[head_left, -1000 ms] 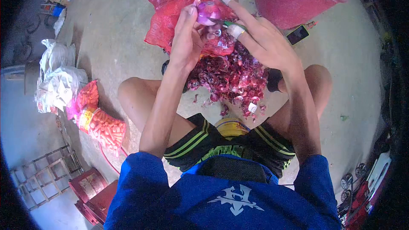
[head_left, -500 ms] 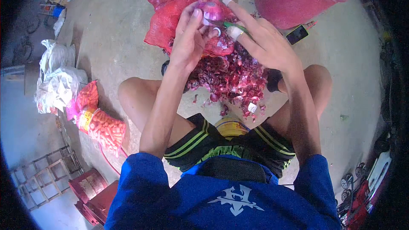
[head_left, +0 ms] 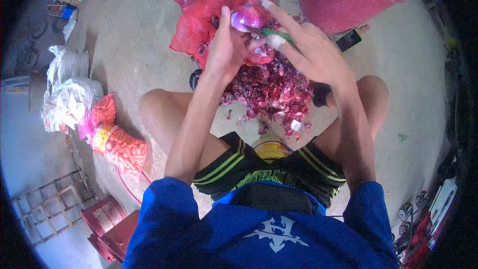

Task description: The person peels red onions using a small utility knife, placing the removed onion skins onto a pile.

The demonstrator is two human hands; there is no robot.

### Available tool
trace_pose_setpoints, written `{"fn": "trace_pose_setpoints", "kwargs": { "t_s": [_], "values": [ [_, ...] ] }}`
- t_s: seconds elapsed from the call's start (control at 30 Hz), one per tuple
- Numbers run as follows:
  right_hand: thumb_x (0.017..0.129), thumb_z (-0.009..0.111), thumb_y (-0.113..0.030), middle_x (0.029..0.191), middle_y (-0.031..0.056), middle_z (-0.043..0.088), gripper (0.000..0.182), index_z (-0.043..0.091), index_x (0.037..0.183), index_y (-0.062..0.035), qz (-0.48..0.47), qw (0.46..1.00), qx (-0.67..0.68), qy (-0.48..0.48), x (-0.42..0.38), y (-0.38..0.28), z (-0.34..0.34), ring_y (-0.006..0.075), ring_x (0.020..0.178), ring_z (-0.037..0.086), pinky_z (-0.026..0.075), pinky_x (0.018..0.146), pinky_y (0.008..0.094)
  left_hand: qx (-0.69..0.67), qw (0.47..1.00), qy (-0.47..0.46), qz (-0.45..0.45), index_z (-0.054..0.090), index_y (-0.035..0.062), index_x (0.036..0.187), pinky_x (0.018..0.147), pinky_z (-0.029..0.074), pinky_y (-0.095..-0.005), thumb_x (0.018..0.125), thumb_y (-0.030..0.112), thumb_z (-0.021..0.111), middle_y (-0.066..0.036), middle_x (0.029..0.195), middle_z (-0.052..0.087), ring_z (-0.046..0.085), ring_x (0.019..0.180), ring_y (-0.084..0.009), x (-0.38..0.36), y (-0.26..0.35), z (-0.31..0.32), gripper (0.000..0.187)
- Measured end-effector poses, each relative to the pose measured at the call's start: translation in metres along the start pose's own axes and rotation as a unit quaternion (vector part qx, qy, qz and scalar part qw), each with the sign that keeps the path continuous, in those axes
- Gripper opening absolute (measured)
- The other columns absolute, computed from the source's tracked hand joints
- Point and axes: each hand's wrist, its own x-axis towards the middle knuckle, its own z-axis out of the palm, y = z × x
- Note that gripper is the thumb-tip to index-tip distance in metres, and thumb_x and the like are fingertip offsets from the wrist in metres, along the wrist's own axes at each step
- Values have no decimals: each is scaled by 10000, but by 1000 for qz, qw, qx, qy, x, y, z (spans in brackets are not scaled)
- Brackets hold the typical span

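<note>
A shiny purple-red onion is held up between my two hands, above a red mesh sack of onions. My left hand grips it from the left, thumb raised along its side. My right hand is closed on a green-handled knife, whose blade lies low against the onion and is mostly hidden. White wraps cover two fingertips of this hand, and its forefinger reaches toward the onion's far side. Below both hands, a heap of red onion skins spreads on the floor between my legs.
A large red tub stands at the far right, with a phone on the floor beside it. Left of me are a bag of carrots and white plastic sacks. Red crates sit at lower left.
The onion has turned in my left hand, showing a smooth purple side. My left thumb has straightened upward, and the left fingers have shifted lower. My right hand has barely moved.
</note>
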Motion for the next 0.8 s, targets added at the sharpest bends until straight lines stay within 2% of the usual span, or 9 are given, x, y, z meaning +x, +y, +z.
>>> {"fn": "trace_pose_setpoints", "kwargs": {
  "t_s": [0.13, 0.2, 0.3, 0.5, 0.7, 0.8],
  "values": [
    [981, 606, -257, 845, 276, 649, 725, 323, 1640, -153, 21, 1000, 5, -17, 2, -3, -8, 467, 848, 633, 487, 825, 555, 55, 998, 2, 25, 553, 85, 1381, 964, 559, -413, 1130, 484, 429, -50, 1234, 666, 647, 1117, -195, 0, 0, -4, 488],
    [983, 611, -271, 831, 273, 651, 717, 335, 1633, -145, 30, 999, 26, -17, 4, -5, -8, 473, 829, 634, 487, 804, 554, 75, 994, 20, 72, 511, 93, 1407, 954, 564, -403, 1127, 452, 465, -46, 1244, 656, 646, 1125, -188, -1, 1, -1, 457],
    [982, 615, -277, 836, 268, 655, 716, 340, 1630, -146, 1, 1000, 1, 14, 1, -2, -6, 474, 828, 637, 489, 799, 552, 72, 995, 3, 75, 485, 100, 1413, 960, 560, -415, 1128, 484, 438, -57, 1246, 656, 644, 1131, -191, 4, -3, -10, 480],
    [989, 603, -272, 909, 262, 681, 715, 327, 1641, -170, 32, 999, 22, -26, 1, -7, -10, 462, 869, 636, 492, 846, 544, 39, 999, -6, 29, 512, 74, 1382, 982, 549, -453, 1120, 561, 382, -97, 1248, 652, 641, 1131, -234, 3, -5, -5, 568],
    [992, 605, -287, 921, 252, 681, 713, 332, 1641, -172, 19, 1000, 20, -11, -3, -2, -9, 456, 866, 627, 495, 849, 535, -21, 999, -36, -17, 553, 81, 1377, 1017, 526, -438, 1110, 579, 392, -99, 1275, 650, 634, 1144, -236, 3, -5, -6, 588],
    [991, 611, -293, 912, 249, 677, 716, 335, 1640, -169, 43, 999, 10, -17, -3, 0, -9, 453, 861, 623, 492, 843, 535, 26, 999, -23, 17, 562, 86, 1374, 1003, 526, -422, 1109, 573, 407, -93, 1255, 664, 637, 1136, -225, -1, -3, 0, 576]
  ]
}}
